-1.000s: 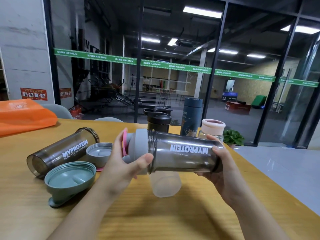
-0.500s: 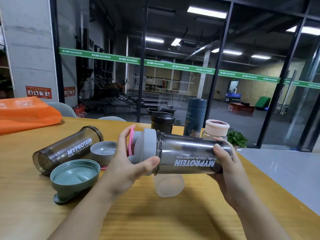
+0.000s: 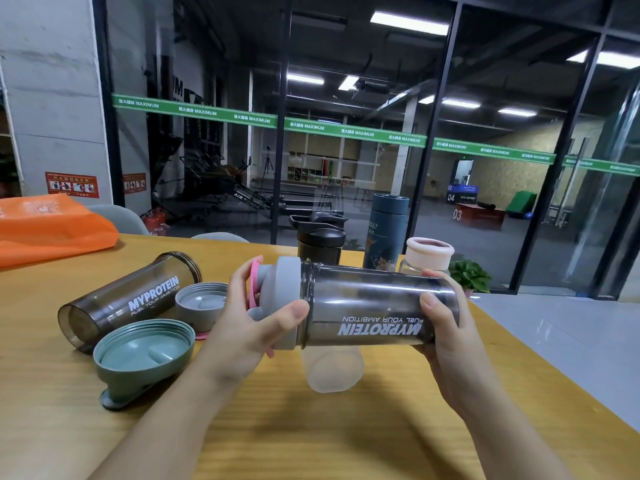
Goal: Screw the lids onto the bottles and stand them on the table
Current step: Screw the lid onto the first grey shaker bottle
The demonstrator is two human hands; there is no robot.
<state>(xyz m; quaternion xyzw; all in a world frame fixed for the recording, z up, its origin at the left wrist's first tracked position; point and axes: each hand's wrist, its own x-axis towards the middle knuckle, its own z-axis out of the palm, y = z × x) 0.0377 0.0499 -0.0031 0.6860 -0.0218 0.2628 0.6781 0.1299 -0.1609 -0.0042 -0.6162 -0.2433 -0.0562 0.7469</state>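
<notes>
Bottle lies sideways above the table; your left hand grips its grey lid, your right hand grips its bottom.

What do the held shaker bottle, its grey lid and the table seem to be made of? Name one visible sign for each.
Shaker bottle: likely smoky, see-through plastic, glossy; light streaks run along it.
Grey lid: opaque plastic by its look, matt, with a pink flip cap.
Table: wood or wood-look laminate, smooth; pale grain lines show, but which one cannot be told.
</notes>
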